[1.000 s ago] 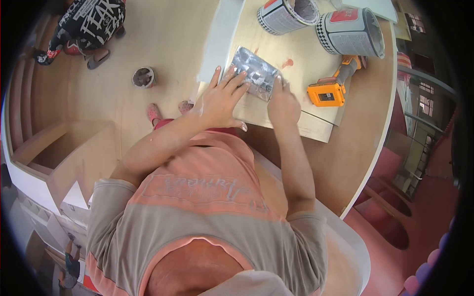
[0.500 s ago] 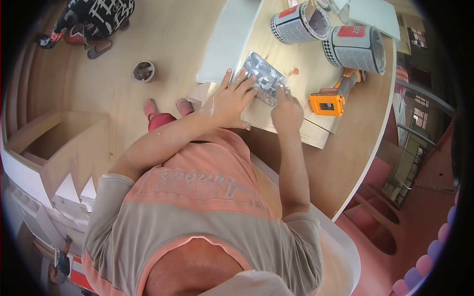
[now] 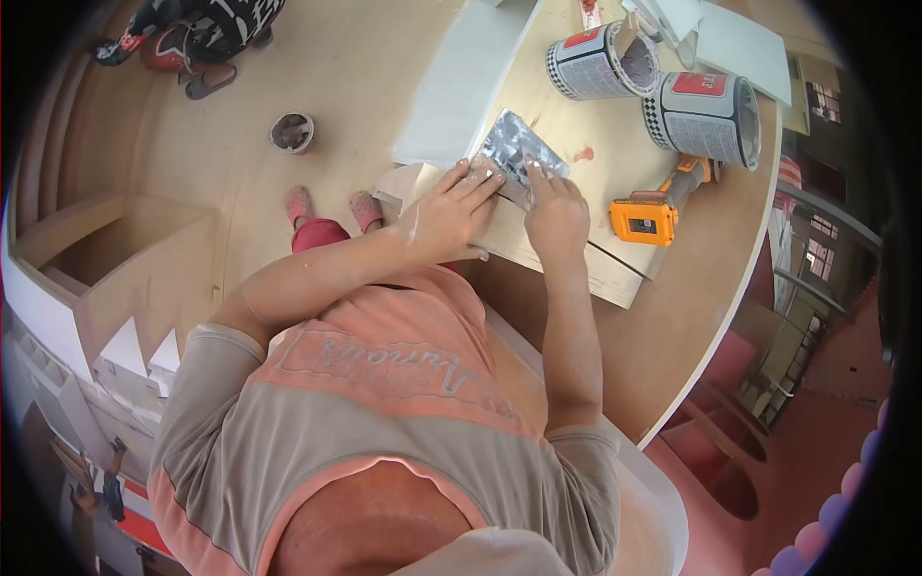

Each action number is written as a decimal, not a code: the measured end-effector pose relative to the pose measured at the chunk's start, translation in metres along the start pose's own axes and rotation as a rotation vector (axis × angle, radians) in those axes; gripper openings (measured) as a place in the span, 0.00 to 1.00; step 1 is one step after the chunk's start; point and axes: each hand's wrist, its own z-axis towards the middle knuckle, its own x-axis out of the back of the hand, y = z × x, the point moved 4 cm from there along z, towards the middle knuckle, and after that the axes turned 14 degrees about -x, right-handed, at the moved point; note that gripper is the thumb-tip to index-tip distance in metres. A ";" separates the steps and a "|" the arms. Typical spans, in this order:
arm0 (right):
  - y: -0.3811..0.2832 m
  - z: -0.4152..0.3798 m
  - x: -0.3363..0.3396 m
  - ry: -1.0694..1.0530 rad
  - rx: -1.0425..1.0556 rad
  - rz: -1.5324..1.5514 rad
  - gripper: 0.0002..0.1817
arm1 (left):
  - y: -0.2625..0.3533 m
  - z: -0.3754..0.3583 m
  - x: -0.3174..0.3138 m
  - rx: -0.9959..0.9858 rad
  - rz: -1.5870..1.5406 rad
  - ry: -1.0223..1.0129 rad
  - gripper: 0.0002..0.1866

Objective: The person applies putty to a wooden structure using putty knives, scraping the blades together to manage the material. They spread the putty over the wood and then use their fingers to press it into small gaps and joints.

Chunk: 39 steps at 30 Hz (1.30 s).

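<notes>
A flat, shiny metal plate (image 3: 520, 152) smeared with grey paste lies tilted over the pale wooden board (image 3: 560, 252). My left hand (image 3: 453, 213) rests at the plate's near left edge, fingers stretched out and lying flat, thumb apart. White residue marks its fingers and wrist. From the near right, my right hand (image 3: 558, 216) grips the edge of the plate, with fingertips on its smeared face; what its palm covers is hidden. An orange-and-grey cordless power tool (image 3: 658, 209) lies to the right of this hand.
Two paint cans (image 3: 597, 65) stand at the back of the worktable, one with a stick inside. A small tub of dark paste (image 3: 292, 132) sits on the floor. Another person (image 3: 206, 38) is at the upper left. A wooden box (image 3: 130, 254) stands at left.
My left hand's fingers have drawn closer together and shifted along the plate's edge. My right fingers reach further onto the plate. The whole view has shifted slightly.
</notes>
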 end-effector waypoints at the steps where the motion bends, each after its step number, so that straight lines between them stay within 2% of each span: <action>1: 0.001 0.005 0.000 0.003 0.003 0.006 0.22 | 0.000 -0.001 0.001 0.004 0.003 -0.005 0.45; 4: -0.010 -0.012 0.001 -0.007 0.035 -0.050 0.21 | -0.004 0.002 0.007 0.025 0.034 0.017 0.41; 7: -0.011 0.009 -0.005 -0.054 -0.010 -0.075 0.21 | -0.002 0.000 0.002 0.022 -0.005 -0.024 0.38; 9: -0.010 0.017 0.000 -0.038 0.027 -0.051 0.20 | -0.003 0.003 0.005 0.019 -0.009 0.032 0.36; 13: -0.030 -0.004 0.006 0.061 0.117 -0.026 0.21 | -0.007 0.005 0.006 0.071 -0.035 -0.047 0.37; 16: -0.032 0.025 0.009 0.056 0.141 0.074 0.21 | 0.001 0.001 0.000 0.069 -0.056 -0.027 0.38; 17: -0.029 0.031 0.000 -0.028 0.086 -0.019 0.20 | 0.000 0.001 -0.002 0.060 -0.044 0.007 0.38; 21: -0.034 0.014 -0.002 -0.016 0.146 -0.023 0.19 | -0.003 0.001 0.001 0.081 -0.083 0.019 0.39; 23: -0.039 0.010 -0.002 0.062 0.080 0.005 0.19 | -0.007 0.001 0.005 0.082 -0.069 0.013 0.39; 26: -0.039 0.035 0.006 -0.031 0.059 0.024 0.21 | 0.000 0.001 0.003 0.048 -0.008 0.045 0.39; 30: -0.036 0.003 -0.011 0.074 0.046 0.039 0.19 | -0.003 0.001 0.004 0.067 -0.029 0.036 0.39; 32: -0.042 0.024 -0.008 0.081 0.025 0.001 0.19 | 0.000 -0.002 -0.001 0.070 -0.035 0.010 0.39; 34: -0.035 0.061 -0.003 -0.054 -0.017 -0.138 0.21 | 0.000 0.002 0.002 0.036 0.045 0.048 0.40; 35: -0.030 0.070 0.005 0.024 -0.007 0.004 0.25 | 0.000 0.003 0.005 0.020 0.064 0.046 0.40; 36: -0.029 0.069 0.010 0.047 -0.012 0.014 0.25 | -0.001 0.001 0.009 0.020 -0.019 0.060 0.39; 38: -0.033 0.054 0.036 0.300 0.029 0.037 0.23 | -0.003 -0.001 0.014 0.030 -0.082 0.076 0.38; 39: -0.036 0.043 0.042 0.304 0.034 0.047 0.23 | -0.007 -0.007 0.018 0.176 -0.513 0.359 0.33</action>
